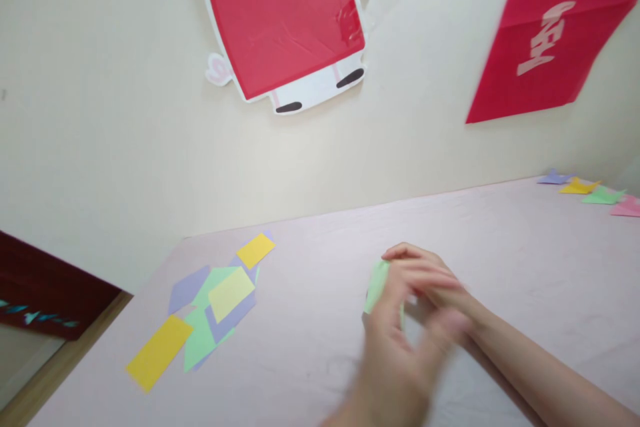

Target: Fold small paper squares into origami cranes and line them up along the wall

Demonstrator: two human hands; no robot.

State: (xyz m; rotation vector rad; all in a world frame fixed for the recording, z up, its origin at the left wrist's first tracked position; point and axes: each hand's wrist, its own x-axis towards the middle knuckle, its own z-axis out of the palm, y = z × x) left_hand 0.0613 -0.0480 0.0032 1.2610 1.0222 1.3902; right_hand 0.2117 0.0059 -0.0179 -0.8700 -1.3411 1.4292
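Observation:
A small piece of light green paper (pixel 377 287), seemingly folded, is held upright just above the table, partly covered by both hands. My right hand (pixel 425 270) reaches in from the right, its fingers bent around the far side of the paper. In front of it my left hand (pixel 400 353) is smeared by motion. Its curved fingers lie across the paper and overlap the right hand, while its thumb stands apart from them. Most of the right hand's grip is hidden behind the left fingers.
On the left of the pale table (pixel 300 347) lies a loose pile of green, purple and yellow paper pieces (pixel 231 293). Several folded paper shapes, including a yellow one (pixel 579 186), line the far right edge. Behind the table rises a wall (pixel 400 147) with red decorations (pixel 290 20).

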